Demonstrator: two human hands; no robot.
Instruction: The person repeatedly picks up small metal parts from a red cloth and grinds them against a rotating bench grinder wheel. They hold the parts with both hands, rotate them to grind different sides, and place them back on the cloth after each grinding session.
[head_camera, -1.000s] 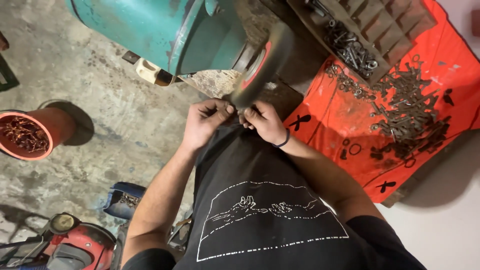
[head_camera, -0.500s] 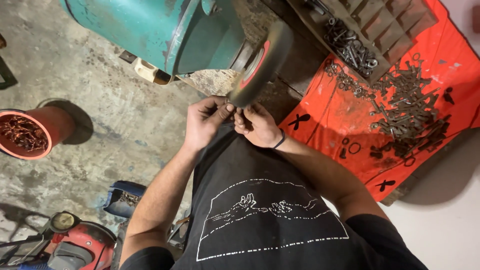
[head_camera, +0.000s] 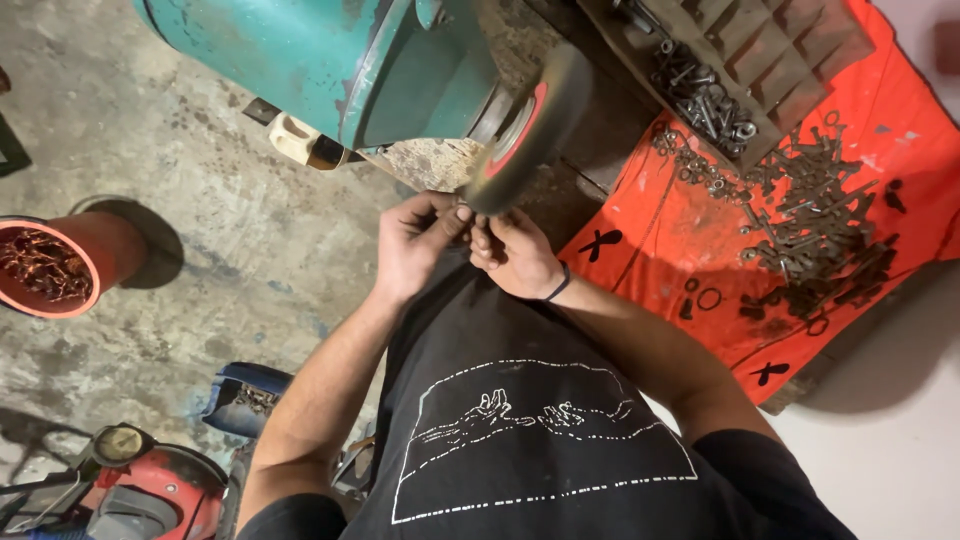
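While both hands press together at the lower rim of the grinding wheel (head_camera: 520, 130), the step in hand looks like working a small metal piece (head_camera: 466, 212) against that rim. The left hand (head_camera: 415, 245) pinches the piece between thumb and fingers, and the right hand (head_camera: 515, 258) closes on it from the other side, fingertips touching the left's. The piece itself is mostly hidden between them, just under the wheel's edge. Any further pass seems to call for a firm, steady pinch with fingertips kept off the wheel. Behind stands the teal motor housing (head_camera: 330, 60). To the right, an orange sheet (head_camera: 700, 260) carries scattered dark metal parts (head_camera: 820, 240); a red bucket (head_camera: 60, 265) sits well apart on the concrete floor (head_camera: 180, 150).
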